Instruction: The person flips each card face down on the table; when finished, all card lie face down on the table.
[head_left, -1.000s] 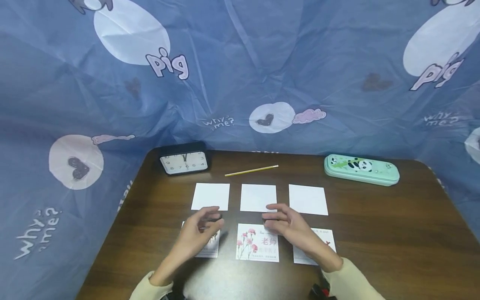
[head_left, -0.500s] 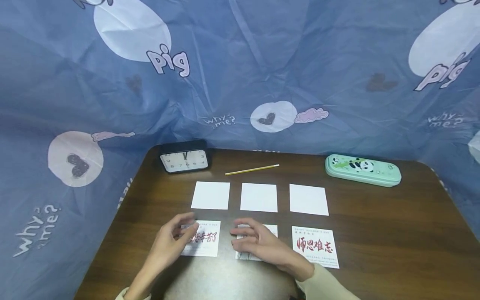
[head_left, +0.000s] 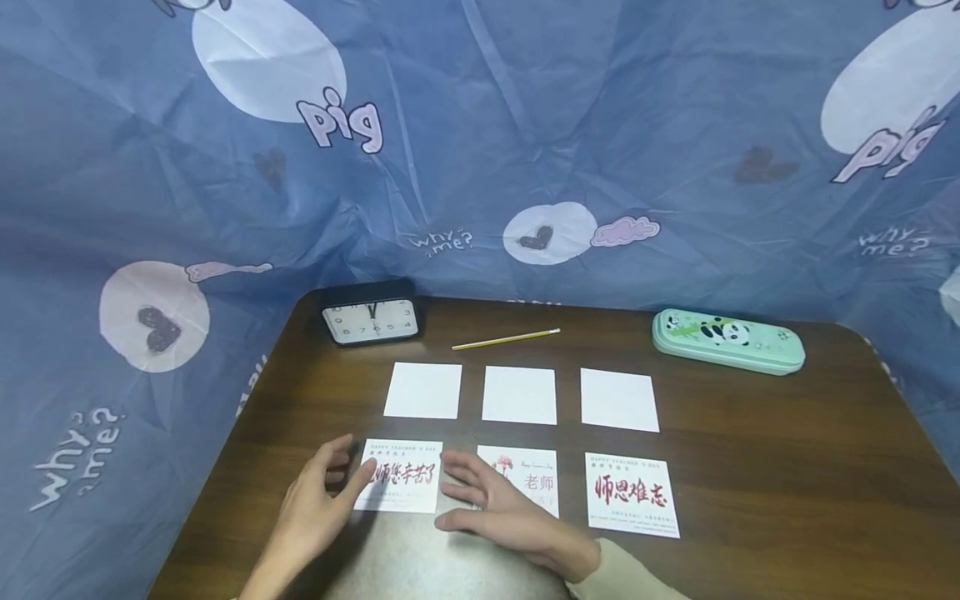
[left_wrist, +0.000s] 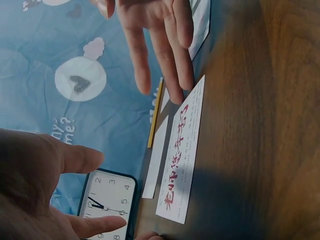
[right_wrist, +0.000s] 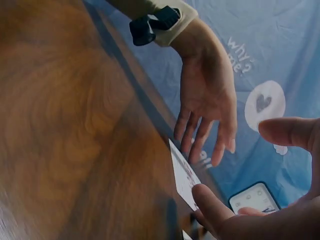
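Possibly the left card [head_left: 405, 479], flat on the table [head_left: 735, 433] between the left hand [head_left: 317, 498] and right hand [head_left: 501, 510], skids askew if one hand nudges it unevenly. Both hands are spread, gripping nothing; they sit further left than half a second ago, baring more of the flower card [head_left: 538, 482].

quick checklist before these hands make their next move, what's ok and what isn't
1. Nothing held: ok, left hand and right hand are both free.
2. First red-lettered card, at the left, flat on the table: ok.
3. Gap between right hand and that card: cannot tell, they appear close at its right edge.
4. Pink-flower card fully visible from the head view: not ok, the right hand hides part.
5. Other red-lettered card, at the right, uncovered: ok.
6. Pencil and panda-print pencil case off the cards: ok.
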